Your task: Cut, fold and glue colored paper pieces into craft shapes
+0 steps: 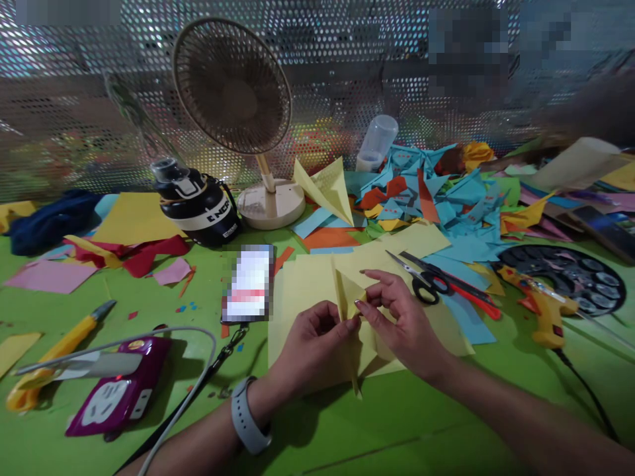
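Observation:
A folded piece of yellow paper (350,291) is held upright between my two hands over a stack of flat yellow sheets (292,284). My left hand (317,337), with a pale watch band at the wrist, pinches its lower left part between thumb and curled fingers. On the other side, my right hand (399,320) grips a small flap at the paper's right edge with thumb and index finger. Scissors with black handles (429,287) lie open just beyond my right hand, beside a red and black cutter (461,291).
A phone (249,284) lies left of the sheets. Behind stand a fan (270,201) and a black bottle (201,211). Blue folded papers (466,205) are piled at the back right, near a yellow glue gun (548,311). A purple device (122,390) sits front left.

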Tool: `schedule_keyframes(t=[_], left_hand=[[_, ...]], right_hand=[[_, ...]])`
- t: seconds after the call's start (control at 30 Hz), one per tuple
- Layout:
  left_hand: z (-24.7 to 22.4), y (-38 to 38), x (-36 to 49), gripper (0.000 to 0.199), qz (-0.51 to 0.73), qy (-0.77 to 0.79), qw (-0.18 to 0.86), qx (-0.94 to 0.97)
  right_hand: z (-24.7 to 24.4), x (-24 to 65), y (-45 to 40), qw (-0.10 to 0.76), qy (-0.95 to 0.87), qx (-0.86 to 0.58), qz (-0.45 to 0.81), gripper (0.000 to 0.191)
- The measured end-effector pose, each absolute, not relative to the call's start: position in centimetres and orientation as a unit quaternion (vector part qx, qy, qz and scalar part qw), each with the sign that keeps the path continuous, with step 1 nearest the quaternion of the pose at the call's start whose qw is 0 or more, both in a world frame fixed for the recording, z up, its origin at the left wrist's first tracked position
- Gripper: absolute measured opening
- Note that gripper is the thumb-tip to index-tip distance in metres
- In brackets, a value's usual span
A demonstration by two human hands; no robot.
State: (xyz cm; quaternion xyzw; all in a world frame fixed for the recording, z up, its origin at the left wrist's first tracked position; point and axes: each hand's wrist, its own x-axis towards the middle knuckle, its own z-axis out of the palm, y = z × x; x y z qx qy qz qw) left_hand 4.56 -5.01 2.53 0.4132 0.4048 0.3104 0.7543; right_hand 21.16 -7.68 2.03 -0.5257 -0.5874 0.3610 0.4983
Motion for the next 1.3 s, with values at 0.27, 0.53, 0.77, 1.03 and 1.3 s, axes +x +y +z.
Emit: schedule_keyframes(t=[0.27,0.53,0.77,1.03,1.3], left_hand=[[2.1,-5.0,4.6,0.031,0.32,0.392,0.774,0.382],[1.9,-5.0,4.7,0.031,0.315,0.401,0.773,0.376],[1.4,-4.9,4.4,0.028,0.305,0.389,0.776,0.391],[1.8,-4.2,3.9,0.028,0.271,0.398,0.782,0.395],[3.2,-3.7,3.3,0.026,0.206,0.344,0.839,0.368]], right_hand=[[2.2,21.2,-7.4,0.492,-0.568,-0.518,0.409,0.037],[2.1,21.1,-7.6,0.47,-0.563,-0.53,0.424,0.037],[2.4,21.0,-7.5,0.466,-0.534,-0.53,0.466,0.036],[3.3,21.4,-7.0,0.466,-0.502,-0.505,0.525,0.036],[3.8,21.8,-7.4,0.394,-0.5,-0.437,0.636,0.06]])
